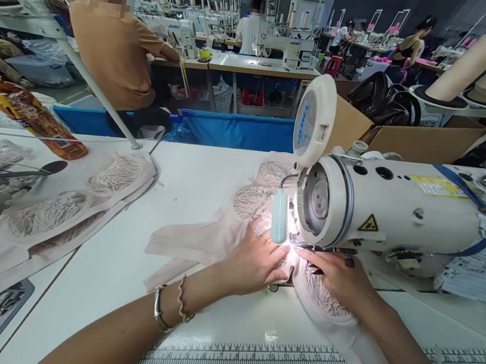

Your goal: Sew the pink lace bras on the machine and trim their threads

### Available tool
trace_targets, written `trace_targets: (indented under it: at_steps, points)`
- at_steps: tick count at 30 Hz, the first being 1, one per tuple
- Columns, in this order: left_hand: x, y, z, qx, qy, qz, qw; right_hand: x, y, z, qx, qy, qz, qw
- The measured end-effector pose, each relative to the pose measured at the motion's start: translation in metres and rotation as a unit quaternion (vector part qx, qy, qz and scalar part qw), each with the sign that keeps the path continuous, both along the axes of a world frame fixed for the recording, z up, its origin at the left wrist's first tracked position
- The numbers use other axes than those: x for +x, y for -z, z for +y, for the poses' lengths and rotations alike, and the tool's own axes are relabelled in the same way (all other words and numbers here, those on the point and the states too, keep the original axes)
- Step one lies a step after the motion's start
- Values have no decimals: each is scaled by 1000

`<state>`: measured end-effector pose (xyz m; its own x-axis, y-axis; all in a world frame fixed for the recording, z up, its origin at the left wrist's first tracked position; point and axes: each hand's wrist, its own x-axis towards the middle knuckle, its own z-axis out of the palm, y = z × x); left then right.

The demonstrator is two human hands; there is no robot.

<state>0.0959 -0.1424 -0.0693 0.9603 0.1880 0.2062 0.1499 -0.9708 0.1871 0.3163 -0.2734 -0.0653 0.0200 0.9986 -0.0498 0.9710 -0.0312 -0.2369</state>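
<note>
A pale pink bra piece (pixel 252 198) with lace cups lies under the needle area of a white sewing machine (pixel 385 199). My left hand (pixel 257 259) rests on the fabric left of the needle, palm down with fingers spread. To the right of the needle, my right hand (pixel 338 280) presses on a lace cup (pixel 322 292), index finger stretched toward the needle. A slim dark tool (pixel 345 255), possibly thread snips, shows among the right fingers; its full shape is hidden. The machine's lamp brightens the cloth between both hands, and the needle itself is hard to make out.
More lace bra pieces (pixel 72 206) lie at left beside a tea-coloured drink bottle (pixel 39 120). A printed ruler strip (pixel 264 354) runs along the table's front. Thread cones (pixel 469 66) and a cardboard box (pixel 430 136) stand behind the machine. A person in brown (pixel 107 54) sits ahead.
</note>
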Motion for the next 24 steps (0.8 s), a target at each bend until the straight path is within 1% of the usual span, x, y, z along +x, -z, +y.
trace_targets:
  at_steps: [1, 2, 3, 4, 5, 6, 7, 8, 10, 12, 14, 16, 17, 18, 19, 20, 21, 22, 23, 24]
  points:
    - [1, 0, 0, -16, -6, -2, 1000, 1, 2, -1, 2, 3, -2, 1000]
    - [4, -1, 2, -46, -27, -14, 998, 4, 3, -3, 16, 12, -14, 1000]
    - [7, -2, 6, -97, -71, -39, 992, 6, 5, -6, 40, 27, -38, 998]
    - [10, -4, 14, -159, -134, -75, 975, 9, 5, -10, 74, 47, -71, 994]
    - [14, -7, 25, -221, -205, -118, 946, 10, 5, -14, 114, 66, -105, 986]
    - [18, -10, 39, -276, -272, -161, 908, 11, 4, -19, 156, 80, -133, 975]
    - [21, -13, 55, -314, -322, -197, 871, 9, 2, -24, 191, 84, -147, 967]
    - [24, -17, 72, -336, -346, -220, 848, 5, 0, -29, 214, 77, -146, 963]
    - [26, -22, 103, -372, -358, -247, 820, -11, -6, -37, 231, 42, -112, 966]
    - [24, -26, 126, -419, -351, -269, 793, -34, -11, -43, 223, 7, -52, 973]
    - [14, -29, 139, -471, -331, -292, 764, -61, -12, -45, 220, -9, 42, 975]
    - [-2, -33, 146, -521, -302, -319, 732, -87, -9, -44, 212, -2, 181, 960]
    - [-13, -35, 148, -542, -287, -333, 716, -99, -5, -42, 197, 10, 265, 944]
    - [-25, -37, 150, -556, -275, -346, 704, -111, -1, -40, 170, 26, 354, 920]
    - [-38, -40, 151, -572, -261, -365, 687, -122, 3, -36, 132, 43, 442, 886]
    - [-51, -43, 152, -594, -240, -393, 660, -132, 8, -31, 87, 56, 525, 845]
    - [-63, -46, 152, -623, -211, -426, 621, -141, 11, -24, 41, 66, 599, 797]
    - [-74, -49, 151, -653, -177, -460, 575, -150, 13, -16, -3, 71, 664, 744]
    - [-83, -52, 150, -681, -143, -488, 527, -157, 14, -6, -41, 73, 716, 693]
    - [-90, -54, 148, -702, -116, -508, 485, -163, 13, 6, -72, 74, 758, 645]
